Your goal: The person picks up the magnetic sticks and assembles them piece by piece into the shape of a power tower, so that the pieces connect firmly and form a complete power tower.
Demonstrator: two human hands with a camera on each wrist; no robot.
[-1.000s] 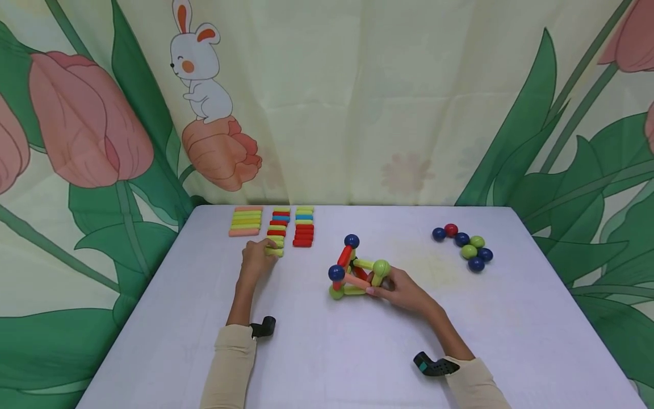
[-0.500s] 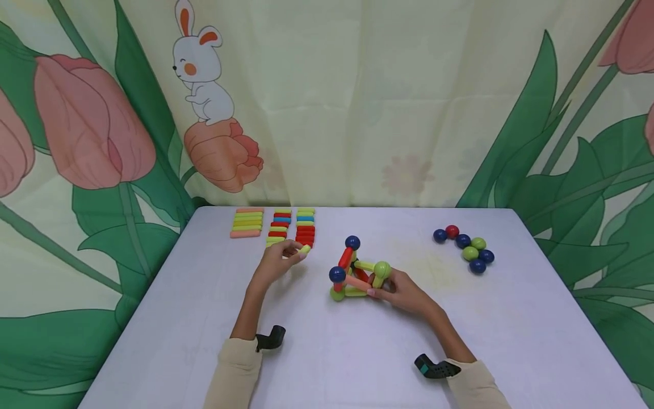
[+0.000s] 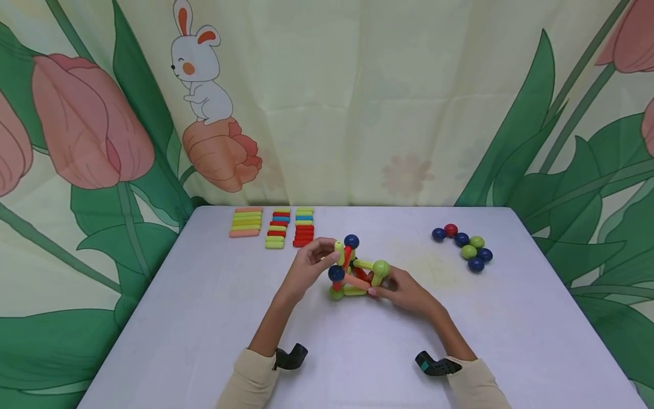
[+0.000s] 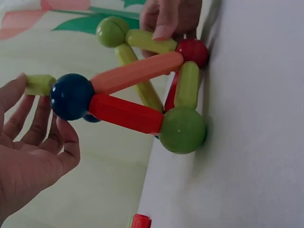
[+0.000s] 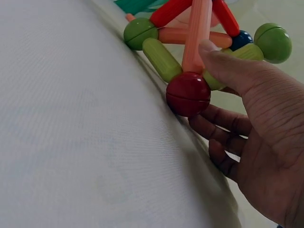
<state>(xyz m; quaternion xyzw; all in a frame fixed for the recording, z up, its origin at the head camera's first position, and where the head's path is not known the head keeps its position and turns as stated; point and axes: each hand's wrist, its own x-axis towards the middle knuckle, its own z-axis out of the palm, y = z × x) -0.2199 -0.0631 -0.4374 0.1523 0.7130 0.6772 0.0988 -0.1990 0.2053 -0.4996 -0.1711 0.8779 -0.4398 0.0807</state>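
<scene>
In the middle of the table stands a frame of coloured rods and balls. My left hand pinches a short yellow-green rod between thumb and fingers. The rod's end is right at the dark blue ball on the frame's near left top corner. My right hand grips the frame's lower right corner, its thumb over a yellow-green rod beside the red ball. A salmon rod joins the blue and red balls. A light green ball tops the right side.
Loose rods lie in three groups at the back left: a salmon and yellow-green group, a mixed middle column and a right column. Several loose blue, green and red balls lie at the right. A printed curtain hangs behind.
My left hand has picked a yellow-green rod from the middle column and carried it right to the frame's blue ball. My right hand keeps its grip on the frame.
</scene>
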